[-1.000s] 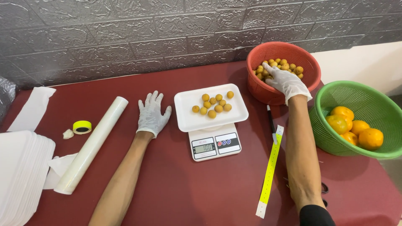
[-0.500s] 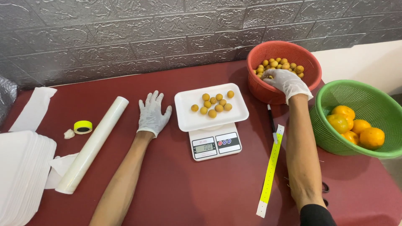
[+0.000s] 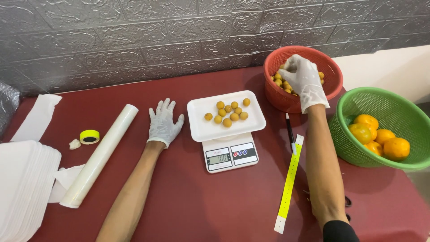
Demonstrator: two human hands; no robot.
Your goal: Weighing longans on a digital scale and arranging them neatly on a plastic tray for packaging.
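A strip of bright yellow paper label tape with white ends (image 3: 288, 180) lies on the dark red tabletop (image 3: 188, 206), its long axis running from near the bottom edge up and slightly right toward a black pen (image 3: 289, 127) that continues the same line. Further left sit a small roll of yellow tape (image 3: 89, 136) with a crumpled white scrap beside it, a long white roll of plastic film (image 3: 99, 155) lying diagonally from lower left to upper right, and a stack of white foam trays (image 3: 22, 183) at the left edge. Behind the table runs a grey embossed brick-pattern wall, with a pale cream surface at the far right. In the middle stands a small white digital kitchen scale (image 3: 227, 155) carrying a white foam tray (image 3: 210, 127), on which about ten small round yellow-orange fruits (image 3: 228, 113) lie clustered toward the far side. The left hand (image 3: 164, 122), in a white glove, rests flat on the table just left of the tray, fingers spread and pointing away. The right hand (image 3: 303, 78), also gloved, reaches into the round red plastic basket (image 3: 331, 71), fingers curled downward over the small yellow-orange fruits (image 3: 281, 82) heaped there; I cannot tell whether it grips any. To the right, a round green plastic basket (image 3: 403, 116) holds several larger oranges (image 3: 378, 136).
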